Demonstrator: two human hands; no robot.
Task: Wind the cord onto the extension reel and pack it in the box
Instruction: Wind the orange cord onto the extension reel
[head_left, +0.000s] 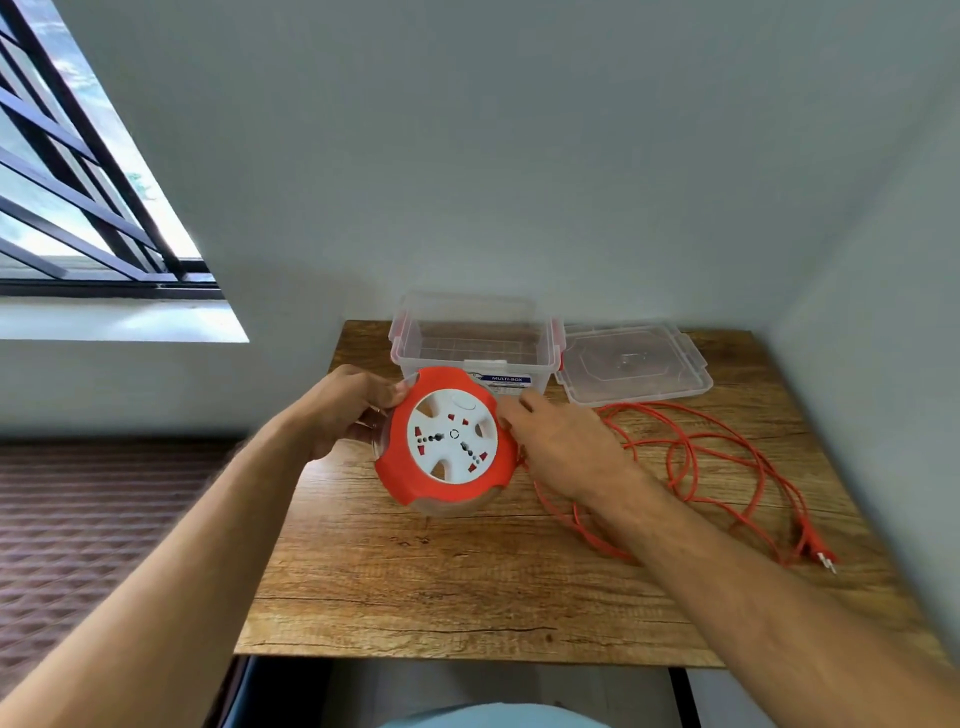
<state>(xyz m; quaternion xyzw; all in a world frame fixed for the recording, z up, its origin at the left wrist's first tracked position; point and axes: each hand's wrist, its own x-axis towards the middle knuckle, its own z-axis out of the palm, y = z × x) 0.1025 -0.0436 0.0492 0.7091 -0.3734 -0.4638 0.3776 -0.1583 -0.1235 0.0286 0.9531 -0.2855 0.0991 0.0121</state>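
Wood-grain worktop (415, 597) carries everything, wall behind its far edge. Clear plastic box (470, 340) sits at the far edge near the middle, open on top, red latches on its sides, "MULTI-BOX" label on the front wall. Clear lid (634, 364) lies flat just right of the box, touching or nearly so. Orange cord (727, 467) lies in loose overlapping loops on the right half of the worktop, unwound; one run goes under the right forearm toward the reel, plug (821, 551) near the right edge. Extension reel (449, 441), orange rim with white socket face toward the camera, is held tilted above the worktop, in front of the box and partly covering its label. Left hand (343, 410): grip closed on the reel's left rim, thumb on the front edge. Right hand (561, 447): at the reel's right rim, fingers curled, back of hand to camera; cord passes beneath it, cannot tell whether the grip actually pinches the cord or the reel.
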